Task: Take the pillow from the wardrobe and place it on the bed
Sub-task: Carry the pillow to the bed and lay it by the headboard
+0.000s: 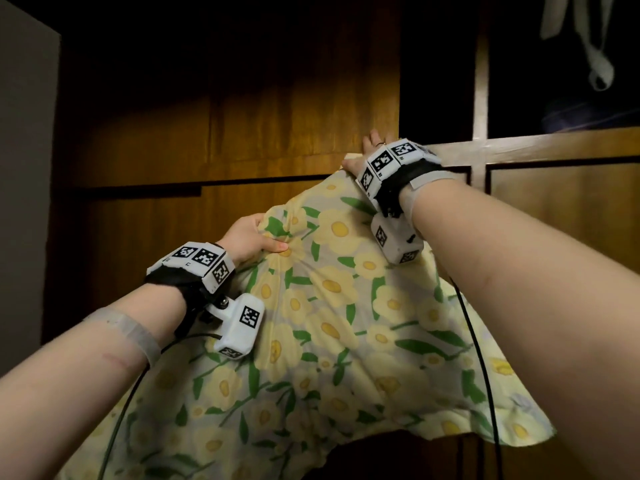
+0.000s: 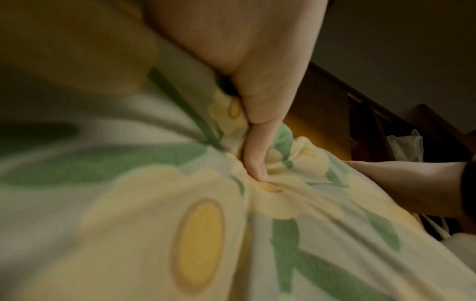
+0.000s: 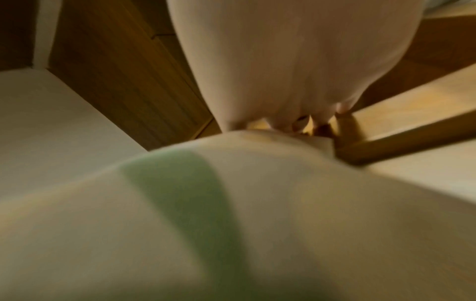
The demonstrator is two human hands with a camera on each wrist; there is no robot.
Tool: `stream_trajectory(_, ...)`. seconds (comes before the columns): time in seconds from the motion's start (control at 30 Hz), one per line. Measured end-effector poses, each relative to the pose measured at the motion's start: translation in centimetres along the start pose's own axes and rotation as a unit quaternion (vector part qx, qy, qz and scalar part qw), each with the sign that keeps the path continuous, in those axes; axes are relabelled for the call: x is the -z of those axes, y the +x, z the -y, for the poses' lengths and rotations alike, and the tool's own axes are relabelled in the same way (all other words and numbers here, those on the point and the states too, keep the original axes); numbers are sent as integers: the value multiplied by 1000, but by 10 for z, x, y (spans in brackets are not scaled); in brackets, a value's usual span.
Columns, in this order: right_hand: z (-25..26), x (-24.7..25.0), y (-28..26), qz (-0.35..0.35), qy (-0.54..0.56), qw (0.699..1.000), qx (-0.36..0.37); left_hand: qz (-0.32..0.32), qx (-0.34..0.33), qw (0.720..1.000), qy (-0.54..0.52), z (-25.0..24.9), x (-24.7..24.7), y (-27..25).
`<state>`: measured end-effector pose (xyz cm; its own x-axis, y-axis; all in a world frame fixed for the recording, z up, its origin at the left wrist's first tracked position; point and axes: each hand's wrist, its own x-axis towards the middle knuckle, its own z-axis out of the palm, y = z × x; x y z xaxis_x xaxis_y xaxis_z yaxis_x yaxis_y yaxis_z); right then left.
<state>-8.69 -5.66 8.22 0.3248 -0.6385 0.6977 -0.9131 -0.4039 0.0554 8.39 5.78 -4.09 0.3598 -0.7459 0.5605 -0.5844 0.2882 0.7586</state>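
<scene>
A large pillow in a yellow-and-green flowered cover hangs in front of me, raised against the brown wooden wardrobe. My left hand grips a bunch of the cover at the pillow's upper left, thumb pressed into the cloth; the left wrist view shows the thumb dug into gathered fabric. My right hand grips the pillow's top right corner, by the edge of the wardrobe shelf. In the right wrist view the right hand curls over the pillow's edge against the wooden rail.
The wardrobe's upper compartment stands open and dark at the right, with pale cloth straps hanging in it. A grey wall lies at the left. Cables run from both wrist cameras across the pillow.
</scene>
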Motion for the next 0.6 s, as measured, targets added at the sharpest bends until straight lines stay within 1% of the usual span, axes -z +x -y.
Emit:
stream_trajectory(0.03,-10,-2,0,-1,-3,1000,-19,-3,4,1000,1,-1,-6,-1)
stream_trajectory(0.2,-46,2,-19,-19,31,999,-19,-22,18,1000,-13,-8,-23,-12)
stream_trajectory(0.37,-67,7,-34,-31,-3,999,-24,-8,19,999,-33,-15,-42,-22)
stream_trajectory(0.5,-77,11,-41,-17,-19,999,-37,2,20,999,-34,-19,-51,-29)
stream_trajectory(0.6,-83,25,-62,3,9,999,-50,-2,40,999,-30,-17,-52,-33)
